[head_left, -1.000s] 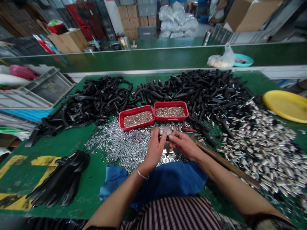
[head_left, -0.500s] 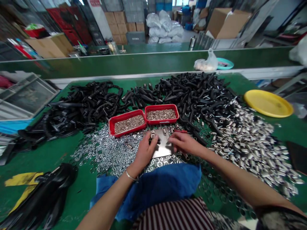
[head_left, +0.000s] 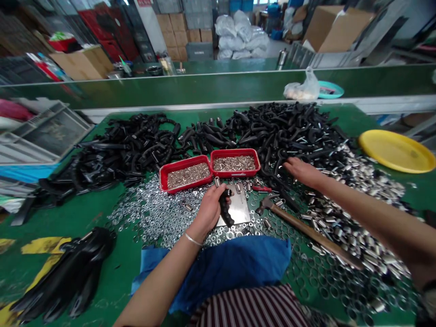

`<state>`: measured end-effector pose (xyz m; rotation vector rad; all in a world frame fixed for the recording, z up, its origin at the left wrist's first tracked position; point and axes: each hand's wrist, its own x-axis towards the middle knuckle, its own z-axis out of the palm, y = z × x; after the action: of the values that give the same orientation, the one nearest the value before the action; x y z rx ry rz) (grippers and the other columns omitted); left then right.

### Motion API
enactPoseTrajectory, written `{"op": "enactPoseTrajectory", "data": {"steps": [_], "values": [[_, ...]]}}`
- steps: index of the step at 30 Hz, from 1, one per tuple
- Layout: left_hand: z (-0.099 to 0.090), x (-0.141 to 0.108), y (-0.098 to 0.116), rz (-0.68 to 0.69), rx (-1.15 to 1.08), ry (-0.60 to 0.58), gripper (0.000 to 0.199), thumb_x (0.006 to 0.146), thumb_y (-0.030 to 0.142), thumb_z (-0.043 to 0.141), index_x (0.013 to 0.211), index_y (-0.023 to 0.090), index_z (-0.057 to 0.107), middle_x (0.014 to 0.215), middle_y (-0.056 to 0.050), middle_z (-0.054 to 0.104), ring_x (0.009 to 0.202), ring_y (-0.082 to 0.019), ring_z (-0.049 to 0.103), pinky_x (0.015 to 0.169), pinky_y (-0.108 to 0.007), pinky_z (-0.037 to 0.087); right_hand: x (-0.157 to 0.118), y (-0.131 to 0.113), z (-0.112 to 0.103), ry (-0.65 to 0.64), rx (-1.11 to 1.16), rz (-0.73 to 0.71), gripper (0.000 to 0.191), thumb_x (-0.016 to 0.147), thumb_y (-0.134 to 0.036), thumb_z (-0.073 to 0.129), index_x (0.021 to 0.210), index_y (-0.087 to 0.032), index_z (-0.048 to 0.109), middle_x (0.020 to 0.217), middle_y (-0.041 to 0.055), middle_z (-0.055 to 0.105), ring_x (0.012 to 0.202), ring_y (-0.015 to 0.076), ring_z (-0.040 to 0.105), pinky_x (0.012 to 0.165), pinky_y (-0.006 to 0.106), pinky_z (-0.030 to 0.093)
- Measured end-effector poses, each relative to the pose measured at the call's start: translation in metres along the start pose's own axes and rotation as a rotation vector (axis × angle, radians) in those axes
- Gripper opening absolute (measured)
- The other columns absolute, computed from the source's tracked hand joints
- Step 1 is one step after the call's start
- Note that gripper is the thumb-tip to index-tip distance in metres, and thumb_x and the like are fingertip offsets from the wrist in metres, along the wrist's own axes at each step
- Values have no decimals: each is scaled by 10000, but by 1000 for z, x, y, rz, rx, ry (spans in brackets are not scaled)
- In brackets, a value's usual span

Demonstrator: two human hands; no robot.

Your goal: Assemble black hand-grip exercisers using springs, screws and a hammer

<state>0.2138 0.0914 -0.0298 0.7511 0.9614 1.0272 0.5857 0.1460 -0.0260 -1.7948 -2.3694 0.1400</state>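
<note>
My left hand (head_left: 208, 206) is closed around a black ridged handle (head_left: 225, 210), which stands over a flat metal plate (head_left: 241, 208). A small metal sleeve (head_left: 217, 181) shows just above its fingertips. My right hand (head_left: 301, 171) is at the near edge of the heap of black handles (head_left: 286, 122), its fingers stretched out and partly hidden among them. Right of the plate lies a claw hammer (head_left: 306, 228) with a wooden shaft. A red-handled tool (head_left: 261, 188) rests at the plate's upper right corner.
Two red trays (head_left: 235, 175) of small metal pins stand behind the plate. Silver washers (head_left: 150, 213) spread to the left, metal sleeves (head_left: 368, 213) pile to the right. A blue cloth (head_left: 218, 268) lies in front; black gloves (head_left: 71, 272), a yellow lid (head_left: 397, 151) and a grey crate (head_left: 54, 131) flank.
My right hand has moved from beside the plate up and right to the black handles, uncovering the hammer. My left hand keeps its black handle, which is now more visible.
</note>
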Motion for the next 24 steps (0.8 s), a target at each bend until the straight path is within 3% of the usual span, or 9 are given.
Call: {"op": "enactPoseTrajectory", "data": {"steps": [3, 4, 7, 10, 12, 15, 20, 24], "values": [[-1, -3, 2, -52, -133, 26, 375, 814, 442, 762, 895, 166, 521, 833, -35, 656, 614, -92, 566, 608, -238, 474, -15, -39, -10, 201, 148, 75, 235, 975, -295, 476, 1121, -172, 614, 1021, 145, 661, 960, 282, 633, 862, 442, 505], [0, -4, 2, -54, -140, 22, 373, 811, 437, 766, 889, 166, 522, 829, -32, 650, 616, -92, 566, 611, -240, 476, -23, -62, -12, 300, 355, 150, 256, 990, -341, 487, 1155, -187, 607, 950, 113, 678, 890, 262, 662, 858, 443, 517], [12, -9, 1, -39, -118, 7, 359, 817, 444, 760, 897, 167, 546, 832, -22, 637, 639, -94, 570, 620, -240, 477, -45, -142, -13, 246, 1051, 205, 284, 982, -435, 555, 1194, -251, 596, 886, 51, 706, 809, 226, 715, 787, 406, 568], [19, -13, 0, 20, -75, 32, 358, 825, 468, 745, 914, 167, 574, 842, -12, 631, 662, -97, 575, 636, -236, 476, -52, -198, -7, 156, 1324, 175, 260, 930, -449, 644, 1107, -259, 629, 943, 41, 721, 777, 199, 720, 784, 388, 583], [18, -17, 0, 48, -28, 41, 364, 836, 495, 725, 927, 171, 585, 829, -2, 626, 663, -102, 575, 649, -241, 480, -50, -212, -2, 121, 1358, 172, 254, 908, -445, 669, 1072, -254, 634, 956, 41, 720, 768, 194, 717, 800, 396, 586], [12, -22, -1, 90, 81, 28, 354, 862, 515, 688, 953, 182, 613, 853, -6, 639, 696, -114, 585, 674, -245, 486, -46, -213, 5, 79, 1318, 189, 252, 903, -429, 671, 1078, -258, 610, 979, 52, 716, 783, 213, 717, 787, 419, 591], [11, -27, -1, 136, 168, 22, 343, 885, 526, 654, 971, 195, 634, 854, -6, 636, 707, -119, 571, 684, -240, 476, -52, -210, 15, 223, 805, 1, 209, 910, -323, 673, 1097, -242, 631, 1062, 95, 705, 940, 261, 682, 880, 470, 552], [14, -28, 3, 93, 174, -31, 326, 891, 500, 651, 996, 192, 638, 872, -16, 633, 715, -128, 576, 678, -247, 480, -58, -204, 19, 286, 618, -181, 192, 969, -283, 587, 1152, -240, 624, 1139, 123, 695, 1116, 283, 643, 999, 512, 505]]}}
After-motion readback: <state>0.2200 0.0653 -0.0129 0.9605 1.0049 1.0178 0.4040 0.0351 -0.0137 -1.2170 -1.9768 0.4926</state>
